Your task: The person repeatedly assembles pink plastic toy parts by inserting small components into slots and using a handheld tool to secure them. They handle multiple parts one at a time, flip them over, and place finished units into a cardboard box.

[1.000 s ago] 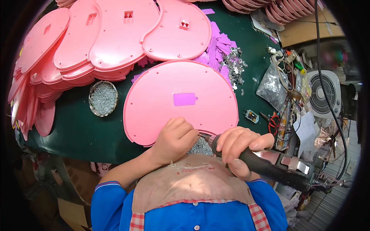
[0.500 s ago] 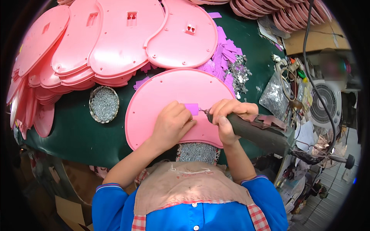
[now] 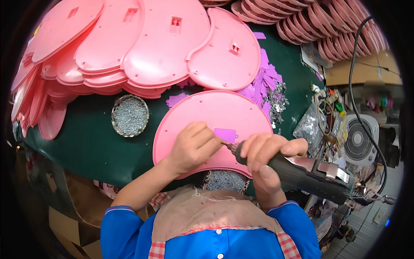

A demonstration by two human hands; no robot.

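Observation:
A pink plastic panel point(image 3: 205, 105) with a curved outline lies in front of me, with a flat purple rectangular piece point(image 3: 225, 135) near its middle. My right hand point(image 3: 271, 157) is wrapped round a dark electric screwdriver point(image 3: 312, 177), tilted so that its bit points left. Above the panel, just below the purple piece, the bit's tip meets the fingertips of my left hand point(image 3: 193, 146). Those fingers are closed in a pinch; whatever is between them is too small to make out. A small metal fitting shows at the purple piece's right end.
Stacked pink panels point(image 3: 168, 47) fill the back left. Purple pieces point(image 3: 267, 75) and small metal parts point(image 3: 277, 101) lie behind the panel. Small metal screws fill a round bowl point(image 3: 129, 115) and a container point(image 3: 226, 181) at the near edge. A cable point(image 3: 354, 86) hangs at right.
The screwdriver's bit has moved from the purple piece's right end to my left fingertips. My left hand has come off the purple piece, baring it. The whole view has shifted somewhat.

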